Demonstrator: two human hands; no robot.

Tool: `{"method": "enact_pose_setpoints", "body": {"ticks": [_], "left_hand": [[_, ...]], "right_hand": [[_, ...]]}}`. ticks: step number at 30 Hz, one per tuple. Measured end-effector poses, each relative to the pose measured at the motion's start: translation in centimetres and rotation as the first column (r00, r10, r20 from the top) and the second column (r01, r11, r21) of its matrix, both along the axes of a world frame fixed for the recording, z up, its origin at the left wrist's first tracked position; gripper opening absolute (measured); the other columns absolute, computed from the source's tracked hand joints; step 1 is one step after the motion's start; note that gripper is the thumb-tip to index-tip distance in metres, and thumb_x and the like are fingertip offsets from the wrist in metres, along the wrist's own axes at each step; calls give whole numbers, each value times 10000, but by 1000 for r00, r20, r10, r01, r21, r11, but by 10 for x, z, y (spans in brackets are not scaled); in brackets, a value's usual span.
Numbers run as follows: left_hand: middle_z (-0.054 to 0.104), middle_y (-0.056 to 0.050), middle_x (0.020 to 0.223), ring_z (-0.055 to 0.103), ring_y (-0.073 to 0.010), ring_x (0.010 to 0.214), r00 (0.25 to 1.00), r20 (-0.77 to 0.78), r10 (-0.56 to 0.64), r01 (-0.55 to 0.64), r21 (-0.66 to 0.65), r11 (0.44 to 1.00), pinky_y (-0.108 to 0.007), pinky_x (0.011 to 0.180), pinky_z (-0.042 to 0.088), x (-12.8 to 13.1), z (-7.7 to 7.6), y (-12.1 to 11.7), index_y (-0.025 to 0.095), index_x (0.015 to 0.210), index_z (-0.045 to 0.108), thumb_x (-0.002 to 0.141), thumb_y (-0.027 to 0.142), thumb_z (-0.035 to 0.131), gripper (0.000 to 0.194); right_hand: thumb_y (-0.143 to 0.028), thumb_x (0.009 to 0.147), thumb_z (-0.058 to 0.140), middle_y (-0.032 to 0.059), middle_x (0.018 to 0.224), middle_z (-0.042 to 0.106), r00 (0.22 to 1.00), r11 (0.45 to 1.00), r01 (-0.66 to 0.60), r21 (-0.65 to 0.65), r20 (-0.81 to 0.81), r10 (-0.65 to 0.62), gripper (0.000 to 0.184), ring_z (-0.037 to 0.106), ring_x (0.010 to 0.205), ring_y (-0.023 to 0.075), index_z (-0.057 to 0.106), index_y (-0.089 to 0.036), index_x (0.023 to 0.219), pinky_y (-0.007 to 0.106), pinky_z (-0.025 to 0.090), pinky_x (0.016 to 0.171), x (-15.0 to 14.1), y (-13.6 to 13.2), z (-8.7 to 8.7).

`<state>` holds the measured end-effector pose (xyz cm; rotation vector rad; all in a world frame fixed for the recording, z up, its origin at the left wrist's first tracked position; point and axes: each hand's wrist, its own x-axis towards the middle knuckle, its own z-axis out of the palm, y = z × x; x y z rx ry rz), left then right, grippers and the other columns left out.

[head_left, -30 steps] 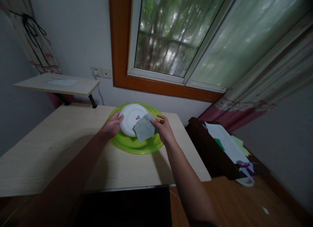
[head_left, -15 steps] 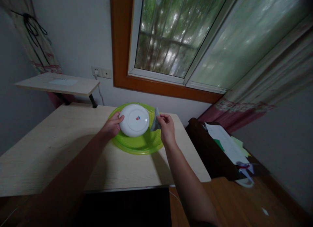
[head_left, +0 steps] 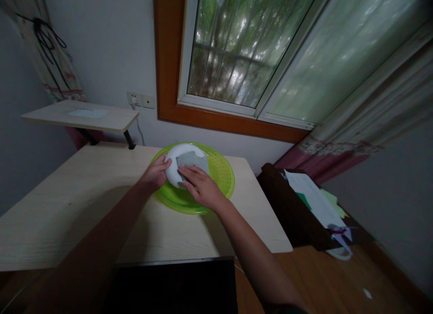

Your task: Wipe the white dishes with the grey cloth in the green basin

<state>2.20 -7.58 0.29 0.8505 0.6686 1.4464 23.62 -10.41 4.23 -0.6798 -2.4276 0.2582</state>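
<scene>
While the L hand (head_left: 156,173) grips the white dish (head_left: 172,173) at 9 o'clock, the R hand (head_left: 204,187) lies on the gray cloth (head_left: 191,159) over it.
Dish is over the L part of the green basket (head_left: 225,175) on the table (head_left: 84,183); can't tell if they touch. L hand part-closed, thumb on top of rim, other fingers mostly hidden at the edge. R hand mostly open, fingers extended & close together, pressing cloth from approx. 5 o'clock. Cloth + R fingers block dish's center & R side; dish & hands block part of basket. From dish: raised shelf (head_left: 117,120) w/ paper (head_left: 88,113) at 10 o'clock, wall outlets (head_left: 141,101) w/ plugged-in cord (head_left: 140,131) at 11, barred window (head_left: 233,48) at 1, dark brown box (head_left: 287,210) w/ papers (head_left: 314,196) at 4, beside table's R edge.
</scene>
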Motion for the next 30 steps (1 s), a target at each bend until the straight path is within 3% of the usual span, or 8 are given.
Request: {"method": "enact_pose_setpoints", "body": {"ticks": [7, 14, 22, 30], "left_hand": [[699, -137, 1171, 658, -318, 1129, 1000, -2, -29, 29, -2, 1000, -445, 978, 536, 2, 4, -2, 161, 1148, 603, 779, 297, 780, 432], [709, -134, 1119, 655, -329, 1137, 999, -8, 38, -38, -13, 999, -452, 978, 539, -2, -1, 0, 149, 1065, 596, 772, 306, 789, 384], [696, -152, 1197, 636, -328, 1185, 998, 2, 61, -61, 26, 998, -442, 1006, 525, 0, 3, -2, 123, 1168, 591, 770, 287, 785, 472], [715, -140, 1151, 659, -310, 1154, 999, 18, 39, -39, 11, 999, -435, 997, 536, -1, 5, 0, 129, 1124, 605, 775, 256, 776, 409]], "right_hand": [[-398, 1043, 462, 56, 1606, 407, 981, 979, 173, 110, 69, -181, 560, 332, 1515, 247, 381, -211, 1564, 495, 260, 1271, -5, 15, -3], [-357, 1061, 414, 97, 1485, 563, 942, 937, 331, 113, 12, -334, 467, 420, 1462, 267, 535, -145, 1460, 498, 362, 1223, 16, 23, -15], [-314, 1058, 427, 51, 1343, 684, 981, 979, 193, 61, 17, -194, 376, 415, 1471, 245, 652, -222, 1344, 518, 364, 1220, 41, 5, -20], [-332, 1066, 408, 13, 1435, 617, 998, 1000, 21, 22, 63, -22, 403, 305, 1530, 226, 580, -256, 1423, 522, 280, 1262, 21, 0, -10]]}}
